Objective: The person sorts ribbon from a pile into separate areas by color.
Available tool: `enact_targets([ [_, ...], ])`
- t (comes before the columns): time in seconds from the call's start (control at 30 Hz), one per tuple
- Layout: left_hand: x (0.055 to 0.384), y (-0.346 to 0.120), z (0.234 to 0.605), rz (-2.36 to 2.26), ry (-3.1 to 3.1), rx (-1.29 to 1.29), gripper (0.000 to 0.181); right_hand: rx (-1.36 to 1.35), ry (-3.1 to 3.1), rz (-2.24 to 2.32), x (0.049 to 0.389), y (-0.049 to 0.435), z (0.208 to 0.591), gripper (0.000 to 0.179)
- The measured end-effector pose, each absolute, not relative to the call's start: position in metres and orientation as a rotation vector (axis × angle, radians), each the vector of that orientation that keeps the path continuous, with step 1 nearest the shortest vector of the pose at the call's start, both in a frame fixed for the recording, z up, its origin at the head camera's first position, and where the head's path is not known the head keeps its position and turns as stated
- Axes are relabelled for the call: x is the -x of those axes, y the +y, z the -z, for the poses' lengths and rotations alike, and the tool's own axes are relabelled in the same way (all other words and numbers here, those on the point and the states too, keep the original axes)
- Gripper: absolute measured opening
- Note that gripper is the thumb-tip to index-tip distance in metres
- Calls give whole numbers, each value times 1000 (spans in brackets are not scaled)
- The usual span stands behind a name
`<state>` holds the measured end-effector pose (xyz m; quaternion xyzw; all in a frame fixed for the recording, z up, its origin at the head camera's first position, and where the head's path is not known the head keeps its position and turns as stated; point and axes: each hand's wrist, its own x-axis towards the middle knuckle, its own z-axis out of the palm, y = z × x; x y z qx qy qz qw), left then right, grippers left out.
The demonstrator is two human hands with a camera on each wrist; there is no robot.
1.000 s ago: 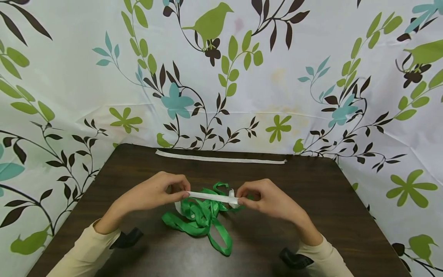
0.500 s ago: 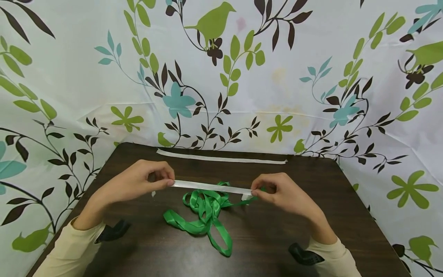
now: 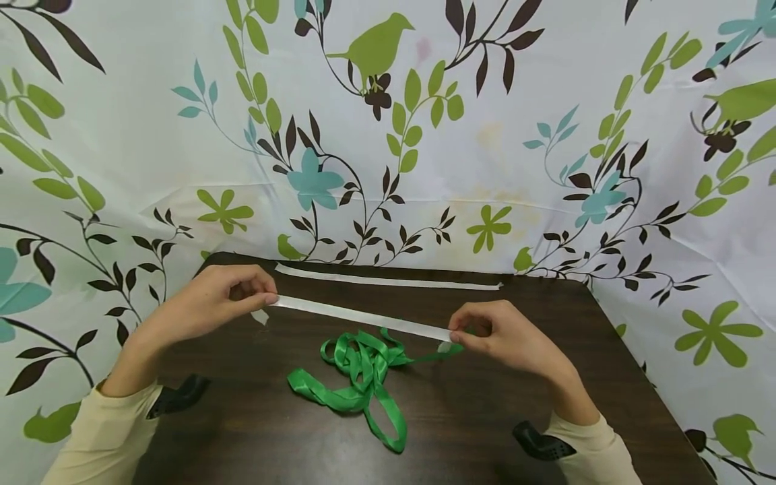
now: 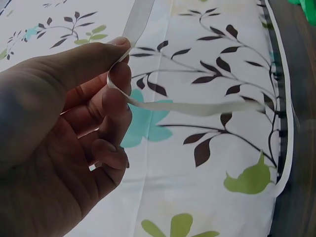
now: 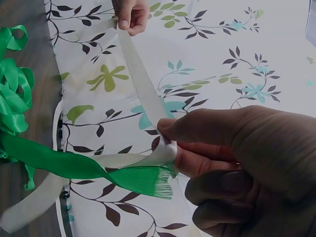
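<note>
Clock positions refer to the head view, centred on the green ribbon point(image 3: 362, 367), which lies tangled on the table point(image 3: 254, 431). At 10 o'clock, the left hand point(image 3: 209, 300) pinches the white ribbon point(image 3: 364, 318); between 2 and 3 o'clock, the right hand point(image 3: 515, 340) pinches it too. The span between them is straight. Whether the right fingers also grip the green ribbon's frayed end cannot be told. A white strip point(image 3: 388, 279) lies at 12 o'clock.
</note>
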<state>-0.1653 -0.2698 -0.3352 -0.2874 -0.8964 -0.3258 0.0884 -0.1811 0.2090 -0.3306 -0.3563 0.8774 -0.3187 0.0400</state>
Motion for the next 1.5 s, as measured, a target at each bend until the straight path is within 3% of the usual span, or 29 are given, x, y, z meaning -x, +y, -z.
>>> enact_targets([
  [0.33, 165, -280, 333, 945, -2683, 785, 9, 1049, 2652, 870, 186, 223, 327, 7],
  [0.87, 170, -282, 337, 934, -2650, 808, 13, 1137, 2679, 818, 187, 262, 333, 27],
  [1.2, 177, -294, 352, 889, -2656, 743, 11, 977, 2616, 1000, 192, 291, 337, 7],
  [1.5, 192, -317, 367, 954, -2708, 768, 13, 801, 2709, 1096, 205, 321, 334, 6],
])
